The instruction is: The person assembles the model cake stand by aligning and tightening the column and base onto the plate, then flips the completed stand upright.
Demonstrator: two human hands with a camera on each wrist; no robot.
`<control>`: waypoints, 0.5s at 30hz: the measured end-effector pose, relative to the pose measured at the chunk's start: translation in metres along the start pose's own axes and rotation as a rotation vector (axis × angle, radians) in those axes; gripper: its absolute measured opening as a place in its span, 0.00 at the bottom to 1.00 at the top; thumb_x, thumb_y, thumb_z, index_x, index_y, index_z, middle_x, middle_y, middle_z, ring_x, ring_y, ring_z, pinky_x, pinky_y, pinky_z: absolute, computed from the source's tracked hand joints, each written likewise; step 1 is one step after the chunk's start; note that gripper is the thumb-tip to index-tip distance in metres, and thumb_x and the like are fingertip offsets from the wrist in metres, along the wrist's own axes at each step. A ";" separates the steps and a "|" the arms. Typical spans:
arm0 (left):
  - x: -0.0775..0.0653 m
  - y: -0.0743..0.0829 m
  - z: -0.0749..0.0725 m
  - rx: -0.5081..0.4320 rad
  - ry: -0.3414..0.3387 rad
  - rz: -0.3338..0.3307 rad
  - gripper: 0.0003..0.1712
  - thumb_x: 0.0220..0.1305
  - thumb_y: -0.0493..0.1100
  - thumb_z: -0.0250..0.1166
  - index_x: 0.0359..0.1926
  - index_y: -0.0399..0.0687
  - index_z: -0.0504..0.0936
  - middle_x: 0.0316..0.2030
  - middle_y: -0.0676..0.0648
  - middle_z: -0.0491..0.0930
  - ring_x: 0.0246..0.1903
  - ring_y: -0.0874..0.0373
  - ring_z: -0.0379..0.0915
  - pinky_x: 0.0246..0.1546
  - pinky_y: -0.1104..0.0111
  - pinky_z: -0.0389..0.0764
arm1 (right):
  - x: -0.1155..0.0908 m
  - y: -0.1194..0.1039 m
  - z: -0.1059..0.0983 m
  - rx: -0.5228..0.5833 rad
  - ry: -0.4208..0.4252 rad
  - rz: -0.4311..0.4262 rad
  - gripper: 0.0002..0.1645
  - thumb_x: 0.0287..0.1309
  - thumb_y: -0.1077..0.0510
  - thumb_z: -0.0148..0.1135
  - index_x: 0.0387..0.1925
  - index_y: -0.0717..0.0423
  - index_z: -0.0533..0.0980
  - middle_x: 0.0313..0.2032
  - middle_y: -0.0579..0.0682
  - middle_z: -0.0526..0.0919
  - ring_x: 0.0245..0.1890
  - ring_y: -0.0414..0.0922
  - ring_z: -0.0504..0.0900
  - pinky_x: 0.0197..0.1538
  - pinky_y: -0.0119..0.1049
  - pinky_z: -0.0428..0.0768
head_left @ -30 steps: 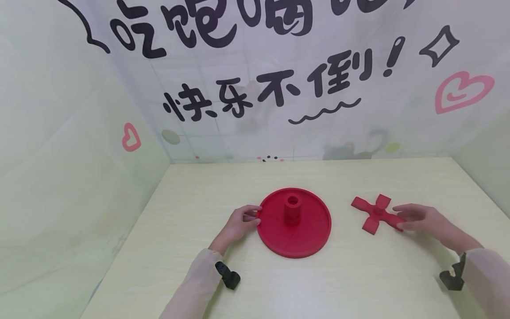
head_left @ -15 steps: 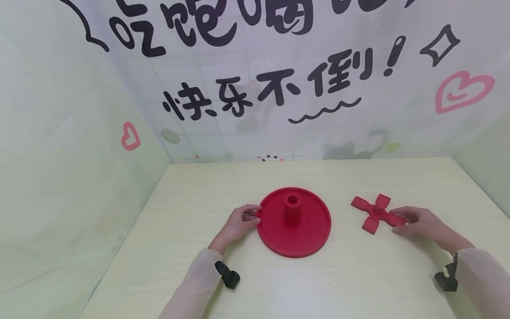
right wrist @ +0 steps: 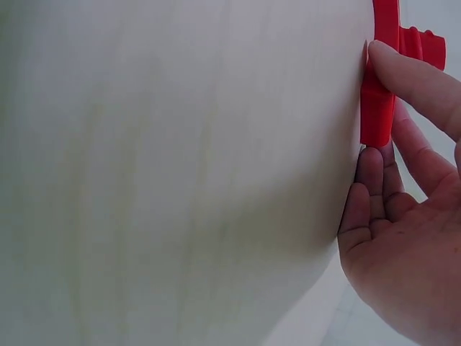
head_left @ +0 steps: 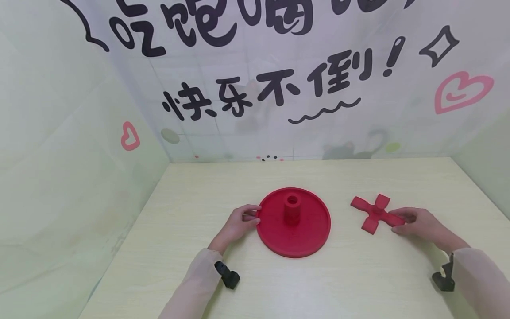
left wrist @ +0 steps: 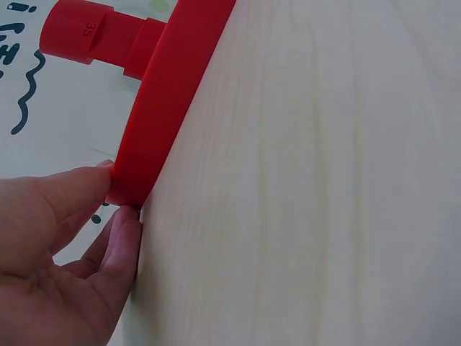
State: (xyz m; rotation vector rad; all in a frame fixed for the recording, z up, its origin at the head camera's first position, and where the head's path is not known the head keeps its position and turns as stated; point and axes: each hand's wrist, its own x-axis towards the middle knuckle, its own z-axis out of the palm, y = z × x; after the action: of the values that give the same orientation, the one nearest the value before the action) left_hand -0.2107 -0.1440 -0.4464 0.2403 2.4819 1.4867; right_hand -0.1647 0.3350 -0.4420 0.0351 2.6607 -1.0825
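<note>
A red round base (head_left: 275, 239) with a raised rim lies flat on the table, and a hollow post (head_left: 292, 210) stands up from its middle. At the left edge of the base, my left hand (head_left: 241, 221) holds the rim between thumb and fingers. The left wrist view shows the thumb against the rim (left wrist: 155, 122) and the other fingers low at the table. To the right lies a red four-armed cross piece (head_left: 371, 225) with a short stub at its centre. My right hand (head_left: 420, 223) pinches its right arm (right wrist: 376, 115), thumb on one side and fingers on the other.
The pale wooden table (head_left: 191, 190) is bounded by a printed cloth backdrop (head_left: 223, 141) behind and cloth walls at both sides. A black wrist camera (head_left: 228, 275) sits on the left sleeve, and another wrist camera (head_left: 444, 277) on the right.
My right hand has shifted left along the cross piece's right arm, and its fingers have drawn closer around it. The left hand, the round base and the cross piece have hardly moved.
</note>
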 end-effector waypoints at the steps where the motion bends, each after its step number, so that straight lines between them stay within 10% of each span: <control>1: 0.000 0.000 0.000 0.003 -0.002 0.003 0.21 0.59 0.37 0.63 0.54 0.46 0.75 0.46 0.43 0.75 0.43 0.51 0.74 0.44 0.64 0.78 | 0.000 0.000 0.000 0.005 -0.001 -0.001 0.38 0.49 0.48 0.67 0.56 0.69 0.68 0.45 0.62 0.73 0.42 0.54 0.70 0.35 0.37 0.73; 15: 0.000 0.000 0.000 -0.005 -0.005 -0.002 0.21 0.59 0.37 0.63 0.54 0.47 0.75 0.46 0.44 0.75 0.44 0.51 0.75 0.44 0.65 0.78 | -0.002 0.002 -0.001 0.014 0.015 0.025 0.41 0.47 0.47 0.68 0.57 0.69 0.67 0.47 0.66 0.72 0.42 0.54 0.71 0.34 0.36 0.73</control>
State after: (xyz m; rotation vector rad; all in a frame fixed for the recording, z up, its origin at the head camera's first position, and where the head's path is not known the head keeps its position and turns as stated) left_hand -0.2108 -0.1444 -0.4463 0.2402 2.4733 1.4891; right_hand -0.1623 0.3374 -0.4425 0.0797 2.6591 -1.0967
